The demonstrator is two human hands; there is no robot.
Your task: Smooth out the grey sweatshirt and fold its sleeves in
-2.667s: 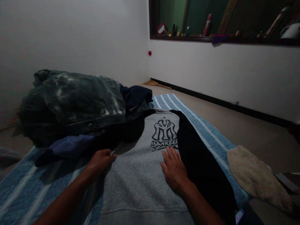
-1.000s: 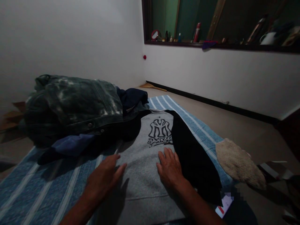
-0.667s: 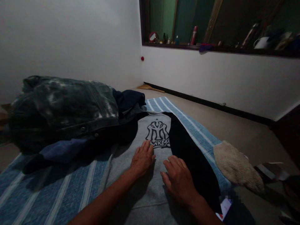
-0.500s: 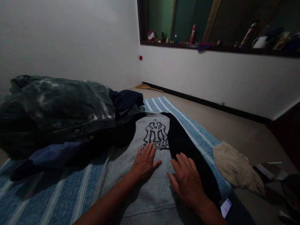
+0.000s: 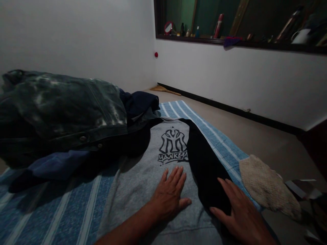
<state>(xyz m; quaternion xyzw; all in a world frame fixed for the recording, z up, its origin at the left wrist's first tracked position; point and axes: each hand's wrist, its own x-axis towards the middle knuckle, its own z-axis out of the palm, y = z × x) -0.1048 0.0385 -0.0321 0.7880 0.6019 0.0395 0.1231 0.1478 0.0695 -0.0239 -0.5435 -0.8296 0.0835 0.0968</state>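
A grey sweatshirt with black sleeves and a dark "Yankees" print lies spread out, front side up, its collar away from me. My left hand rests flat on its body just below the print, fingers extended. Over the lower part of the right-hand black sleeve is my right hand, fingers stretched and thumb apart, holding nothing. Whether it presses on the sleeve or hovers, I cannot tell. The other sleeve partly disappears under the clothes at the left.
A pile of clothes with a dark mottled denim jacket on top lies left on a blue striped sheet. A beige knitted item lies at the right. Behind are a hand broom and a window ledge holding bottles and a mug.
My right hand has moved right, from the grey body onto the black sleeve. My left hand has slid down and right, uncovering the lettering. The view has shifted slightly.
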